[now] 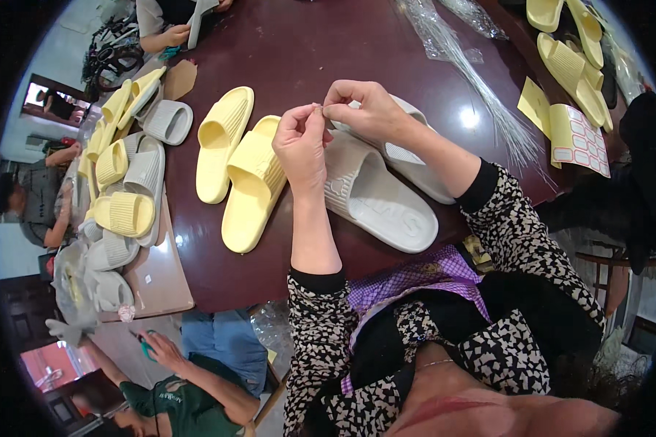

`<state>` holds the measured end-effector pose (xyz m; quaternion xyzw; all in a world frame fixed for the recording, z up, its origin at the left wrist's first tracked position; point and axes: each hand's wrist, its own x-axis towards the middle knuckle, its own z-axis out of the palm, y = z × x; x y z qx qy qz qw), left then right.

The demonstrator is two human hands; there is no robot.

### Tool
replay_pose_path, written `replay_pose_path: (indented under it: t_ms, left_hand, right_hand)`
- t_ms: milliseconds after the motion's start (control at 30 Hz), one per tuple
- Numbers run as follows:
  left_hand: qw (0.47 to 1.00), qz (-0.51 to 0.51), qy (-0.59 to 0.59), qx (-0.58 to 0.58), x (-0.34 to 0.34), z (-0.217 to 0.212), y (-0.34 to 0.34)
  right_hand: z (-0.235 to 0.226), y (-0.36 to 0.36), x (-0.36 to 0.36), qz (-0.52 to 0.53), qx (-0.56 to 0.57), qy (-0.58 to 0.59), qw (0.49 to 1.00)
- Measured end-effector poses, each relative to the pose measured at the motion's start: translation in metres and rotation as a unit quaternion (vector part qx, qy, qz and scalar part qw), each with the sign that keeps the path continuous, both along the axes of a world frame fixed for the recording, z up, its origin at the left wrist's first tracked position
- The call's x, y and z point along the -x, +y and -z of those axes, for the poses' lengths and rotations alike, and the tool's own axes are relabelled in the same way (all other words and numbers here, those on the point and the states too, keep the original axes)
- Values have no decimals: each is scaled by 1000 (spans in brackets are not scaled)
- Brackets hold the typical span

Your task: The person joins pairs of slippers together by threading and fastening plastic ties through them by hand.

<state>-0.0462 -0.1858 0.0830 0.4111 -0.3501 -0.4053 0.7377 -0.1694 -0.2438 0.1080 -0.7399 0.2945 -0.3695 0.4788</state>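
My left hand (304,149) and my right hand (368,111) meet above the table, fingertips pinched together. Whatever lies between those fingertips is too small to make out. Under and beside my right forearm is a pair of grey slippers; the nearer grey slipper (397,213) points toward me, and the farther grey slipper (426,172) is partly covered by my arm. To the left of my left hand lie two yellow slippers: an outer yellow slipper (213,164) and an inner yellow slipper (249,204), whose edge is partly hidden behind that hand.
Yellow and grey slippers (124,215) are heaped at the table's left edge. A bundle of thin wire-like strips (481,91) runs across the far right, near a label sheet (579,142) and more yellow slippers (572,69). Co-workers' hands (169,38) work at the far and left sides.
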Motion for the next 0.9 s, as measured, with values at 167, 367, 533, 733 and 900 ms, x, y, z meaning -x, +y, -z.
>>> replay_pose_path:
  t_ms: [167,367,533,733,900]
  left_hand:
    - [1000,-13,-15,-1,1,2,0]
    - [998,-41,-53,2,3,3,-1]
    - [988,-74,-136,0,3,6,-1]
    - [933,-159,-316,64,0,9,-5]
    - [983,-47,-175,16,-6,7,-2]
  right_hand:
    - [2,-1,-2,9,3,6,1000]
    - [5,-2,-3,25,43,-9,999]
    - [6,-3,-3,30,41,3,999]
    - [5,-2,-3,40,43,14,998]
    - [2,-3,0,26,12,23,999]
